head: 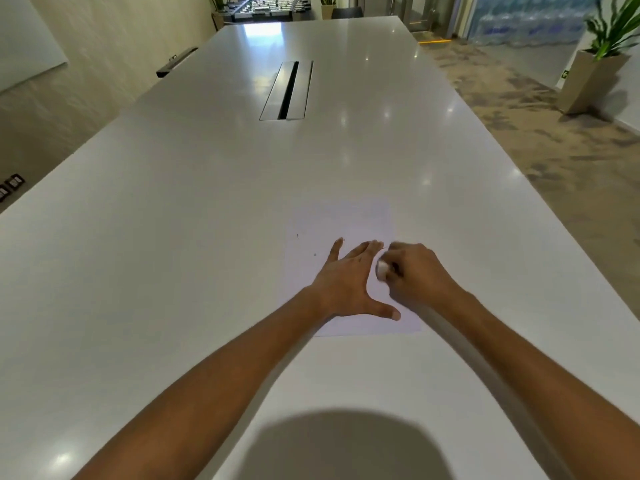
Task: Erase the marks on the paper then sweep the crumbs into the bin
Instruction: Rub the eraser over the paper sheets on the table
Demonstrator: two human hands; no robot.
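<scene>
A white sheet of paper [341,221] lies flat on the white table [173,237] in front of me. My left hand [349,278] presses flat on the sheet with fingers spread. Just to its right, my right hand [414,271] grips a small white eraser [382,270] against the paper; the hand and eraser are blurred. A few small dark specks [298,236] sit on the paper's left part. No bin is in view.
A long cable hatch [286,91] is set into the table's middle, farther away. Carpeted floor and a planter [588,77] lie to the right. A dark chair arm [176,60] shows at the table's far left edge.
</scene>
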